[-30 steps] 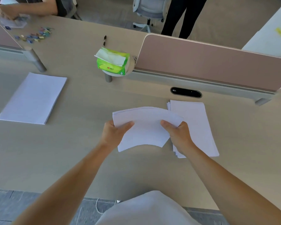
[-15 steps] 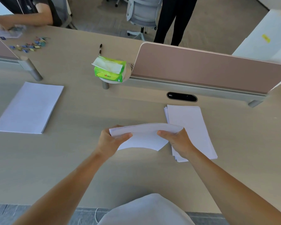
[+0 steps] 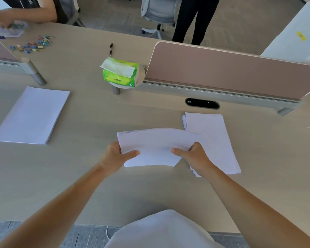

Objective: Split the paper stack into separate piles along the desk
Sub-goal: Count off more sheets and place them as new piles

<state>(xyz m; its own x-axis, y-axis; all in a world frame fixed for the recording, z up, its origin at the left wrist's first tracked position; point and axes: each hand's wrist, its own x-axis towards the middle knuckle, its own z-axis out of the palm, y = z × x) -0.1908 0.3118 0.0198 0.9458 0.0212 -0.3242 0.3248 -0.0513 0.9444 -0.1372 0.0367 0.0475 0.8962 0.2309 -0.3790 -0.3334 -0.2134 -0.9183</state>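
A bundle of white sheets (image 3: 155,145) is held just above the desk (image 3: 89,122), bowed upward in the middle. My left hand (image 3: 115,155) grips its left end and my right hand (image 3: 193,156) grips its right end, thumbs on top. The remaining paper stack (image 3: 215,138) lies flat to the right, partly under the bundle and my right hand, its sheets slightly fanned. A separate neat pile (image 3: 31,115) lies on the desk at the far left.
A green tissue pack (image 3: 121,73) sits on a round stand by the pink divider (image 3: 231,72). A pen (image 3: 111,49) and several coloured clips (image 3: 31,44) lie beyond. Another person's hands (image 3: 2,18) work at the far left; someone stands behind the divider.
The bundle dipped and flattened edge-on half a second ago, then tilted back up so its top face shows again. Both hands stay on its ends, just left of the stack.
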